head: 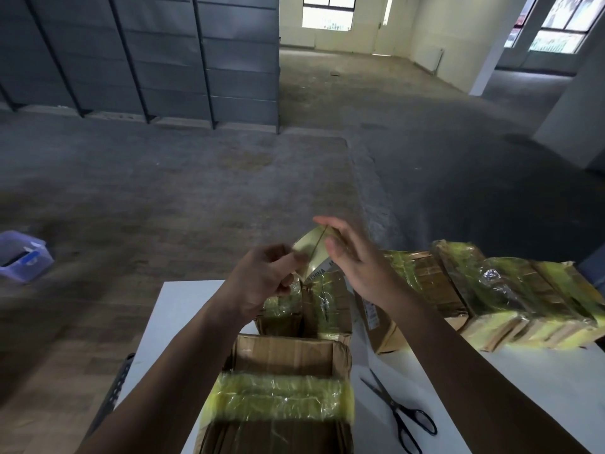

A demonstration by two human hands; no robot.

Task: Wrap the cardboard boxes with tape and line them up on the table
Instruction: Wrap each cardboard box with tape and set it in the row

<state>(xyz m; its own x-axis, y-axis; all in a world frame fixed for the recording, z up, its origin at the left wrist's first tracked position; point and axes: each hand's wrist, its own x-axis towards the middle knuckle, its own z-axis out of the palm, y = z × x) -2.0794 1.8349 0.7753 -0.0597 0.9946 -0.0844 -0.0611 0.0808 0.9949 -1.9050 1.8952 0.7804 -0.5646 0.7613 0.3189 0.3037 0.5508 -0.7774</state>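
A person's two hands held a tape roll (311, 253) in the air above the far end of a white desk (173, 316). The left hand (265, 280), fingers curled, pinched the roll's near rim. The right hand (353, 260) gripped its far side between thumb and mostly straight fingers, though motion blur hid the exact hold.

Below the roll, two taped boxes (324, 306) stood side by side in the middle of the desk. A larger box (284, 362) sat at the desk's near edge between the forearms, a band of yellowish tape across its top. A row of wrapped boxes (491, 296) ran along the right part of the desk, touching one another, with the last one close to the far right edge.

Black scissors (399, 411) lay flat on the desk just right of the larger box, under the right forearm. Bare white surface showed along the desk's left side, up to its far left corner, and also to the right of the scissors.

Off the desk's left side, a blue bin (23, 257) stood on the open concrete floor. Grey shelves (147, 54) lined the wall well beyond the desk.
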